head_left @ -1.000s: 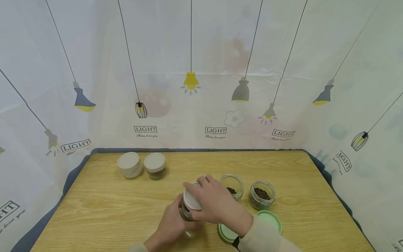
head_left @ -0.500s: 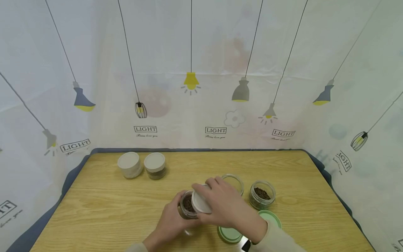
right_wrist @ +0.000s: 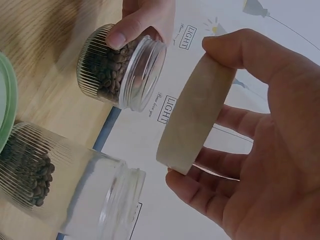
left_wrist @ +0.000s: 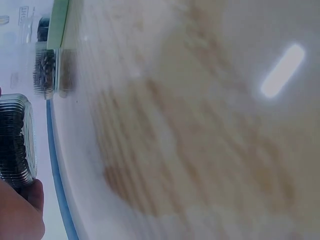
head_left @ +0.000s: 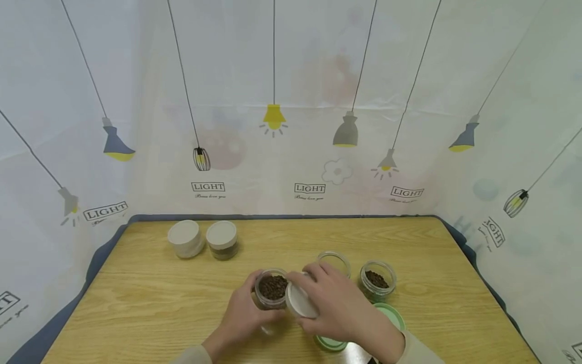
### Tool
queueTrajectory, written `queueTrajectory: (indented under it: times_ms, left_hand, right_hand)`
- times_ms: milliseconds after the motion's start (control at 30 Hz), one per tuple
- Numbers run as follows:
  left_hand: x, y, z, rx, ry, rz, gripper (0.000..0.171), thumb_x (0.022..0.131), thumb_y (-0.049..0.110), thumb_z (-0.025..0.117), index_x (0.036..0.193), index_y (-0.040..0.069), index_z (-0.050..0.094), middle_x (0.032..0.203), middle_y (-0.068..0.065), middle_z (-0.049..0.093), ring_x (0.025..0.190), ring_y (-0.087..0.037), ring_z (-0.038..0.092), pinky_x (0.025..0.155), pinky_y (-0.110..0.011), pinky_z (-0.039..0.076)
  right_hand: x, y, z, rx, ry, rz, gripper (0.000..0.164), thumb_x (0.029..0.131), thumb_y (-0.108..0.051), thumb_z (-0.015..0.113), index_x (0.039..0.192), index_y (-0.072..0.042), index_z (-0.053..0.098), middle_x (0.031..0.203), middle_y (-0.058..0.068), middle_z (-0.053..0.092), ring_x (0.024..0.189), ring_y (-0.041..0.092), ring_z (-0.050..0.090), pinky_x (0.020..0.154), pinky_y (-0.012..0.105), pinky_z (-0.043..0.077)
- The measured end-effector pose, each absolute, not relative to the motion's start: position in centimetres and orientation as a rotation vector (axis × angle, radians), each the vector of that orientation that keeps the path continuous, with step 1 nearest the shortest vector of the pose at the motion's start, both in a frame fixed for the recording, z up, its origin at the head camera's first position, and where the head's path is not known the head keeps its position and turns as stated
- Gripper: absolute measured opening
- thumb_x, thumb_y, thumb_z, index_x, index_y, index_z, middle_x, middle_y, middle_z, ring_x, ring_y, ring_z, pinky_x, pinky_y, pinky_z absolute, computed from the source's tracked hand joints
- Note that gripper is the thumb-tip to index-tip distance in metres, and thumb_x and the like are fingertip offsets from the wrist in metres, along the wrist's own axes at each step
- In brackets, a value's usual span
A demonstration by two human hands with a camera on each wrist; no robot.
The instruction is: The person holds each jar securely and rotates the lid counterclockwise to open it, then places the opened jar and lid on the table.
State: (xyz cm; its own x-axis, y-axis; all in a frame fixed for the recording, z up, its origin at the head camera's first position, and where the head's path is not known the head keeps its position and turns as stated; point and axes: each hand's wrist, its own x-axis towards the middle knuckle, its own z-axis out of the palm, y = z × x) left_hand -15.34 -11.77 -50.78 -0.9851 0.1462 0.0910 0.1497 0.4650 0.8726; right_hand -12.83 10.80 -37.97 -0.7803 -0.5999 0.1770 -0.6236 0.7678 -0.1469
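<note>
My left hand [head_left: 241, 314] holds a ribbed glass jar [head_left: 262, 302] near the middle of the wooden table. Dark coffee beans [head_left: 274, 287] fill much of it, and its mouth is uncovered. In the right wrist view, the left thumb lies along the side of this jar [right_wrist: 90, 65]. Just right of the mouth, my right hand [head_left: 341, 306] grips a white lid [head_left: 299, 302] by its edge, tilted and apart from the jar. Thumb and fingertips span the lid [right_wrist: 195, 115] in the right wrist view. Only part of the left hand [left_wrist: 20, 212] shows in the left wrist view.
Two jars with white lids, a left one [head_left: 186, 239] and a right one [head_left: 223, 241], stand at the back left. Right of my hands are an uncovered jar of beans [head_left: 377, 283] and another open jar [head_left: 334, 257], partly hidden. Green lids [head_left: 390, 314] lie nearer, partly under my right arm.
The white lid has come off the held jar and moved right with my right hand, uncovering the beans. The jar has been tipped more upright in my left hand.
</note>
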Motion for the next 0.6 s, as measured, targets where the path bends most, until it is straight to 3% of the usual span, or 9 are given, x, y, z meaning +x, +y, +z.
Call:
queueTrajectory:
  times_ms: [333,600]
  left_hand:
    - [-15.8,-12.7,-50.6,-0.180,-2.737,-1.594,0.101,0.058,0.045,0.091,0.142,0.016,0.043,0.133,-0.002,0.061,0.124,-0.021,0.056,0.109,-0.051,0.040]
    - [-16.2,-13.3,-50.2,-0.154,-2.712,-1.580,0.097,0.058,0.039,0.092,0.140,0.016,0.046,0.134,-0.003,0.061,0.126,-0.023,0.055,0.110,-0.051,0.039]
  right_hand:
    - [-12.5,11.3,-38.8,1.054,-2.921,0.459,0.071,0.074,-0.039,0.076,0.138,-0.034,0.046,0.127,0.000,0.054,0.104,0.018,0.057,0.069,0.031,0.051]
    - [-12.2,11.0,-40.0,1.165,-2.959,0.616,0.070,0.074,-0.033,0.081,0.133,-0.026,0.043,0.127,-0.004,0.049,0.100,0.011,0.057,0.068,0.022,0.051]
